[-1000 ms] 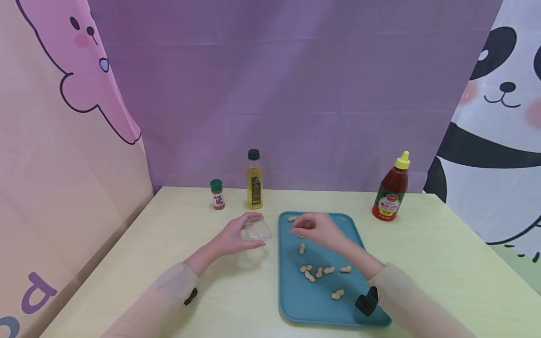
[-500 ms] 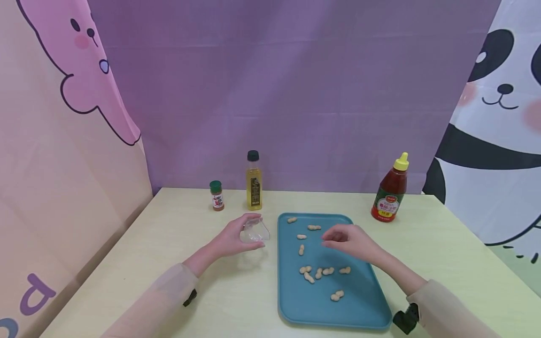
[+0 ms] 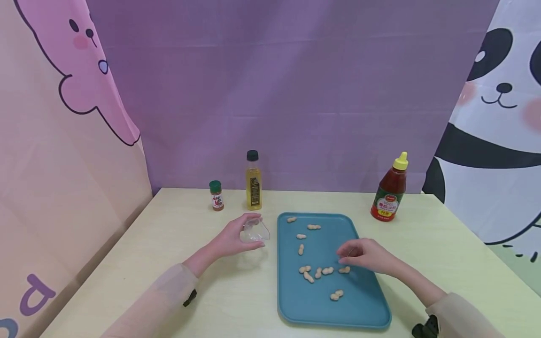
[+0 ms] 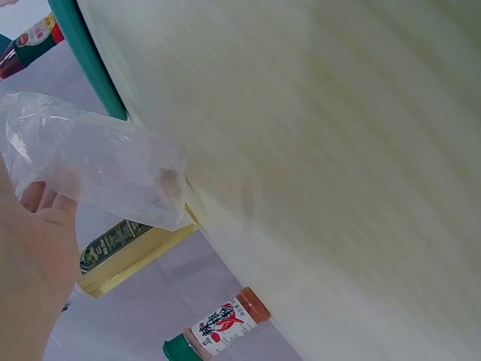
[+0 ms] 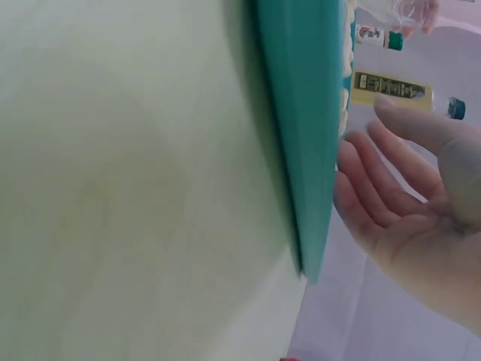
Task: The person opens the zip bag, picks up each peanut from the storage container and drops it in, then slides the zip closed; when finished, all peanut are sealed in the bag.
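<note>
My left hand [image 3: 236, 237] holds a clear plastic bag [image 3: 256, 230] above the table, left of the tray, thumb below and fingers above. In the left wrist view a small brownish spot shows at the lower end of the bag [image 4: 98, 158]; I cannot tell what it is. My right hand [image 3: 367, 256] hovers over the right side of the blue tray [image 3: 359, 305], fingers loosely bent and holding nothing. Just below its fingertips lies a peanut [image 3: 344, 270]. Several other unshelled peanuts [image 3: 328, 271] are scattered across the tray, and one peanut [image 3: 291, 219] sits near its far left corner.
At the back of the table stand a small green-capped seasoning jar [image 3: 217, 196] and a bottle of yellow oil [image 3: 254, 183]. A ketchup bottle [image 3: 388, 192] with a yellow cap stands at the back right. Behind the table hangs a purple cloth [image 3: 296, 94].
My right hand has moved from the tray's far left part to the right and nearer, uncovering peanuts there. The left hand and the bag have stayed in place.
</note>
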{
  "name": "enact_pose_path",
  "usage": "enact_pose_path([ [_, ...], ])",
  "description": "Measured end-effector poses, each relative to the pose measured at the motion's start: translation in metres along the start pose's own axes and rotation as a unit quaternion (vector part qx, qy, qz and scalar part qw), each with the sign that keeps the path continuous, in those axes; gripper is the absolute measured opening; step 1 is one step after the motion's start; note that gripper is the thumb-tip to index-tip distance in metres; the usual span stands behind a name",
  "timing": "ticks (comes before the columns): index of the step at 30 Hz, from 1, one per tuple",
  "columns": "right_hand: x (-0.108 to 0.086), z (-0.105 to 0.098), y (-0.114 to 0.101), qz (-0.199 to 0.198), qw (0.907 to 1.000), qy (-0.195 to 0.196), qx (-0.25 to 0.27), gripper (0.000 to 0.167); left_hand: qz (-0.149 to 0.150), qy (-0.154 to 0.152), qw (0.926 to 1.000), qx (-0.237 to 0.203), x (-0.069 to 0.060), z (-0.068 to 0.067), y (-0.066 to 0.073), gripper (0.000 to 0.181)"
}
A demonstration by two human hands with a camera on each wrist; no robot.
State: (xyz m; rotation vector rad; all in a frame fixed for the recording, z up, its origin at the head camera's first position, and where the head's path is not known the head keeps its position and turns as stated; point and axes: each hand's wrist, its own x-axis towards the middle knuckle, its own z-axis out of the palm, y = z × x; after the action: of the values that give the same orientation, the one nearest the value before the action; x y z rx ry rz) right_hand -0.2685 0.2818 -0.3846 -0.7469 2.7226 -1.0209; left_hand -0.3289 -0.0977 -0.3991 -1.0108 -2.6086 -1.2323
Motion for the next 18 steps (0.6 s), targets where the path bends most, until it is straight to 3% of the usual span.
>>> enact_pose_path([
  [8, -0.0031, 0.0002, 0.0100, 0.021, 0.9978, -0.055, 0.029, 0.028, -0.008, 0.000, 1.0000, -0.002, -0.0022, -0.0004, 0.0033, 0.075],
  [18, -0.0047, -0.0031, 0.0088, 0.033, 0.9955, -0.081, 0.037, 0.021, -0.002, -0.002, 1.0000, 0.002, -0.0005, -0.0011, 0.0023, 0.075],
])
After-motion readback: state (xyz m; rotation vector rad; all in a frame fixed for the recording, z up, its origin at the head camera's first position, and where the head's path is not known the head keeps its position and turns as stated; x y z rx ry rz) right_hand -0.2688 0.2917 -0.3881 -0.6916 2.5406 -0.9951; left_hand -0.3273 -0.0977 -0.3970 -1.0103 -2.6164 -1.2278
